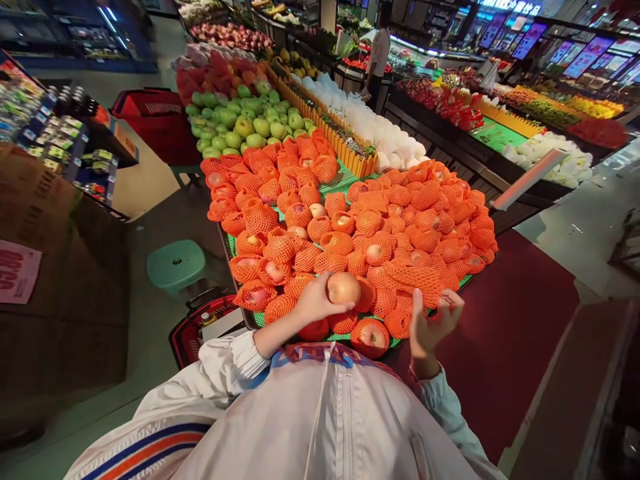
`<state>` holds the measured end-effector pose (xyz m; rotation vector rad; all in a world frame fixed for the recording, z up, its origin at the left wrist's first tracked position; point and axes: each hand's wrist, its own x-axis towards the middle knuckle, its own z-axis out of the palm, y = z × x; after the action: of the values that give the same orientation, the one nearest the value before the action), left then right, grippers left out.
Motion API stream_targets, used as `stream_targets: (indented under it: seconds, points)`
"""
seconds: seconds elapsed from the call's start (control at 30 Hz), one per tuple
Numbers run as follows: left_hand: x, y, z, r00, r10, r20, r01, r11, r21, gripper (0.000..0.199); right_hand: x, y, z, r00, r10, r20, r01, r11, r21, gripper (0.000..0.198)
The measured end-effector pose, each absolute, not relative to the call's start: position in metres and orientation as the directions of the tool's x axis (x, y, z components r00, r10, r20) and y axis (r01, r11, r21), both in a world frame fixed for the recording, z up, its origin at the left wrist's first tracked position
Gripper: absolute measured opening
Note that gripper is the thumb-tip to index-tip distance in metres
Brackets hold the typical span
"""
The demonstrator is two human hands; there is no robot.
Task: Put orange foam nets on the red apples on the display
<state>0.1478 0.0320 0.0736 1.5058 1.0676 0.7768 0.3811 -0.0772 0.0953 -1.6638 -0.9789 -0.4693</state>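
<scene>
My left hand (317,300) is wrapped round a bare, pale reddish-yellow apple (343,288), just above the front of the fruit display. My right hand (434,327) is raised at the display's front right, its thumb and curled fingers apart. Just beyond its fingertips lies a flattened orange foam net sleeve (413,277); whether the fingers touch it I cannot tell. All around are apples in orange foam nets (369,221), heaped on a green mat. One netted apple (370,337) sits at the near edge, close to my jacket.
Green fruit (255,127) is piled beyond the netted apples, left of a yellow picket divider (350,152). White-wrapped fruit (385,133) lies to its right. On the left stand a green stool (176,263) and a red basket (183,340). A person (379,57) stands farther back.
</scene>
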Motion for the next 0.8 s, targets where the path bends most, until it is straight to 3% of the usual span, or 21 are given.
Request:
stream_targets:
  seconds: [0.17, 0.37, 0.5, 0.63, 0.7, 0.8]
  points:
    - [0.162, 0.025, 0.058, 0.608, 0.792, 0.057, 0.477, -0.422, 0.771, 0.08, 0.391, -0.088, 0.095, 0.617, 0.563, 0.55, 0.674, -0.018, -0.738, 0.038]
    - [0.158, 0.025, 0.045, 0.737, 0.673, 0.066, 0.471, -0.581, 0.664, 0.093, 0.387, -0.092, 0.081, 0.653, 0.715, 0.249, 0.509, -0.17, -0.844, 0.046]
    - [0.146, 0.023, 0.044, 0.755, 0.645, 0.12, 0.4, -0.598, 0.694, 0.1, 0.385, -0.082, 0.079, 0.584, 0.742, 0.329, 0.556, -0.071, -0.828, 0.035]
    - [0.137, 0.009, 0.066, 0.762, 0.588, 0.271, 0.178, -0.592, 0.786, 0.068, 0.382, -0.081, 0.085, 0.535, 0.706, 0.464, 0.574, 0.1, -0.813, 0.023]
    - [0.136, 0.001, 0.08, 0.734, 0.61, 0.298, 0.058, -0.494, 0.868, 0.054, 0.375, -0.086, 0.091, 0.564, 0.74, 0.367, 0.429, 0.117, -0.896, 0.025]
    - [0.139, -0.009, 0.095, 0.729, 0.655, 0.2, -0.092, -0.196, 0.976, 0.05, 0.357, -0.091, 0.103, 0.495, 0.869, 0.021, 0.055, -0.007, -0.998, 0.029]
